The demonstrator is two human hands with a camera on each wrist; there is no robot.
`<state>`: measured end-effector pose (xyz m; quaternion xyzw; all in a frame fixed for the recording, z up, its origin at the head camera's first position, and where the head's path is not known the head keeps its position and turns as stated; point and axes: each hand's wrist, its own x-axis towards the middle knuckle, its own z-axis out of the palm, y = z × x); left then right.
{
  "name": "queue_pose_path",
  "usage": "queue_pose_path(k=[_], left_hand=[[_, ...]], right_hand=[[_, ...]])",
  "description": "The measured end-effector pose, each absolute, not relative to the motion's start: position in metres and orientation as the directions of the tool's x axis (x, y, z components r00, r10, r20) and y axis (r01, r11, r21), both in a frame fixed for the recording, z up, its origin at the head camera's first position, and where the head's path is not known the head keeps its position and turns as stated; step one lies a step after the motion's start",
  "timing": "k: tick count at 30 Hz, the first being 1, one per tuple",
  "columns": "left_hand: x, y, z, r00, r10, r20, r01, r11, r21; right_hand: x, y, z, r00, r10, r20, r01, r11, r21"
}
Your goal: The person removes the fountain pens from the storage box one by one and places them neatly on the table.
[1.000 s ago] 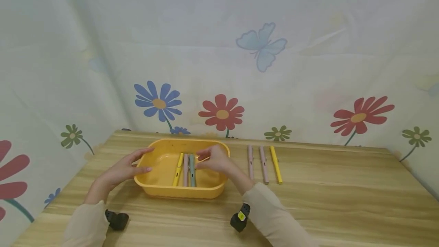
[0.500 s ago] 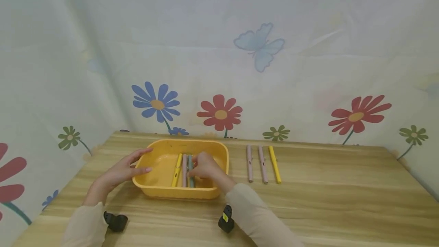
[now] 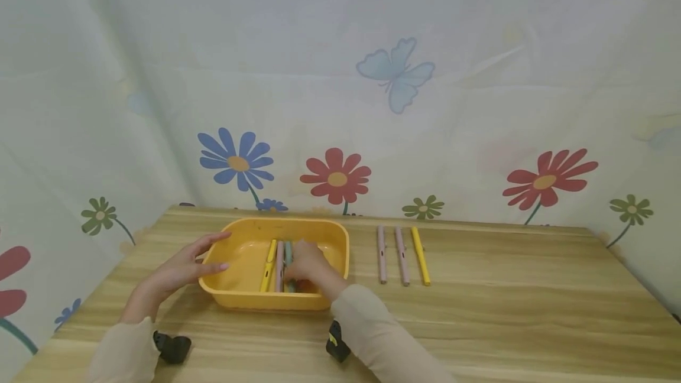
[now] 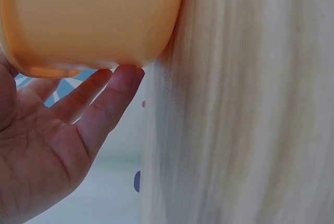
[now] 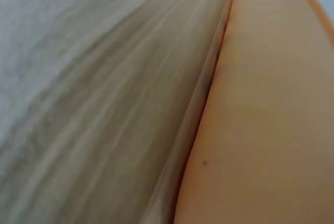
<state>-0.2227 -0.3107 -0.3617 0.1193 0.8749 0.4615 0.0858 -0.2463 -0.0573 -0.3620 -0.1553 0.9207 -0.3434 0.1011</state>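
Right fingers: bent down over the grey-green pen (image 3: 288, 252), hiding part of it; cannot tell whether they pinch it.
Right hand (image 3: 310, 262): inside the yellow-orange tray (image 3: 271, 301), forearm crossing the front right of the rim.
Left fingers: tips (image 4: 125, 75) touching the outer wall in the left wrist view, thumb over the rim; the left hand (image 3: 183, 262) thus holds the tray's left end.
Pens in tray: three side by side, pointing front to back near the middle; from left, yellow pen (image 3: 268, 265), mauve pen (image 3: 279, 265), grey-green pen under the right hand.
Tray position: resting on the wood-grain surface (image 3: 505, 300), left of its middle; right wrist view shows mostly the outer wall.
Loose row: just right of the tray, first mauve pen (image 3: 382, 256), second mauve pen (image 3: 401, 256), loose yellow pen (image 3: 421, 256); roughly parallel, spaced apart.
Wrists: beige sleeves (image 3: 380, 330), a black camera (image 3: 174, 349) on the left, a second black camera (image 3: 337, 344) on the right.
Backdrop: pale cloth (image 3: 468, 111) printed with flowers and a blue butterfly (image 3: 396, 75).
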Motion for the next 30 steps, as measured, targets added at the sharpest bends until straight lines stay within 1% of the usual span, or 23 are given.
queue_pose_path(k=[3, 6, 10, 12, 18, 23, 30], left_hand=[[-0.223, -0.31, -0.361, -0.955, 0.296, -0.034, 0.135, 0.53, 0.837], [-0.225, -0.309, -0.361, -0.955, 0.294, -0.031, 0.139, 0.541, 0.83], [-0.225, -0.309, -0.36, -0.958, 0.286, -0.035, 0.137, 0.559, 0.818], [-0.226, -0.31, -0.36, -0.957, 0.287, -0.035, 0.138, 0.557, 0.819], [-0.225, -0.31, -0.36, -0.956, 0.29, -0.04, 0.133, 0.553, 0.823], [-0.224, -0.311, -0.359, -0.957, 0.289, -0.039, 0.135, 0.557, 0.819], [-0.221, -0.311, -0.36, -0.958, 0.285, -0.044, 0.127, 0.555, 0.822]], right_hand=[[-0.246, -0.06, -0.361, -0.938, -0.338, -0.074, -0.224, 0.757, -0.614], [-0.245, -0.06, -0.36, -0.945, -0.316, -0.087, -0.203, 0.772, -0.602], [-0.244, -0.056, -0.358, -0.947, -0.306, -0.101, -0.169, 0.739, -0.653], [-0.244, -0.055, -0.357, -0.946, -0.312, -0.092, -0.174, 0.725, -0.667], [-0.245, -0.049, -0.354, -0.94, -0.325, -0.101, -0.171, 0.709, -0.684], [-0.246, -0.042, -0.353, -0.942, -0.314, -0.122, -0.135, 0.685, -0.716], [-0.243, -0.032, -0.348, -0.939, -0.317, -0.136, -0.072, 0.565, -0.822]])
